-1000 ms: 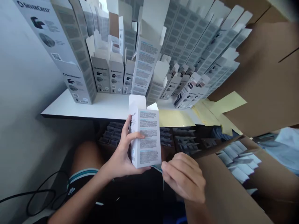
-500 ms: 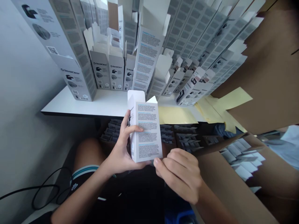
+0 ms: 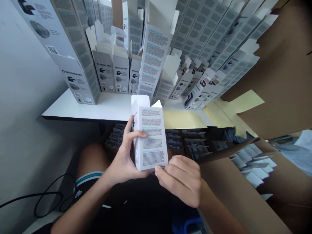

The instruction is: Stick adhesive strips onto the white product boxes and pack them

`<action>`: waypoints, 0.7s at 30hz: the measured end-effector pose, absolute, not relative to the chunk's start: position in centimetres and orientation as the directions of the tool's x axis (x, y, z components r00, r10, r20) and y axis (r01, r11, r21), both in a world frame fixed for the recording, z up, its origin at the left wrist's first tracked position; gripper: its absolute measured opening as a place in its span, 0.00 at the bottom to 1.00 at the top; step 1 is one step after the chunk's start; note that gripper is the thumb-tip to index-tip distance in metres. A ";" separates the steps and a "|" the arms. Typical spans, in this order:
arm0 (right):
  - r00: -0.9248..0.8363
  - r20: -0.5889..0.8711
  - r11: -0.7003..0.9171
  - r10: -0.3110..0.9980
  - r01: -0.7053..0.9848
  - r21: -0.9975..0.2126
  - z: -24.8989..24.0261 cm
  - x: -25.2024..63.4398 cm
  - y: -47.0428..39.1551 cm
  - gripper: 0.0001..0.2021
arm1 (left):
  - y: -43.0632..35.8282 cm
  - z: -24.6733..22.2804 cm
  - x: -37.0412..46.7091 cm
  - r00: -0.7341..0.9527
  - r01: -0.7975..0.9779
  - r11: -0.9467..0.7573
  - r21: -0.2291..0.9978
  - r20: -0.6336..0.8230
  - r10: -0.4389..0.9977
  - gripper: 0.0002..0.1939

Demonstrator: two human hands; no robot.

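Plainly, the left hand grasps the carton, fingers around its side. By its bottom edge, the right hand is curled, grip unclear.

Box before table, cartons apparently beneath

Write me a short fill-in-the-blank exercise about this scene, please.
1. The left hand holds a box whose top flaps are ____, not closed.
2. The right hand is by the box's ____, not its top.
3. The paper at the table's front edge is coloured ____.
4. The carton at the table's left end reads ____.

Missing words: open; bottom; yellow; SilverCrest.
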State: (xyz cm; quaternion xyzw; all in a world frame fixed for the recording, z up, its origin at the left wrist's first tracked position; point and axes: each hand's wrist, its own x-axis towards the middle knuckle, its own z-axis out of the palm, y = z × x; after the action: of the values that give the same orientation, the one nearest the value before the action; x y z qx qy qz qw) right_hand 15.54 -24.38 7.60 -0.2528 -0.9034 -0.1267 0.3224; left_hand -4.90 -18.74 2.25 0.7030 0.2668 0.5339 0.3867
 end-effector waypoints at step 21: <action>-0.291 0.749 0.746 0.595 0.546 -0.381 5.0 14.6 -25.2 0.07 | -20.4 2.2 -5.1 0.360 -0.047 -0.527 0.849 0.506 0.784 0.38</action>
State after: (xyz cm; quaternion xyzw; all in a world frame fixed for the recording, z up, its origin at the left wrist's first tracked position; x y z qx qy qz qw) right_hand 14.59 -25.23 5.05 -0.3552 -0.8029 0.0258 0.4780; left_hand -5.05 -20.39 2.23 0.7141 0.2579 0.5035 0.4123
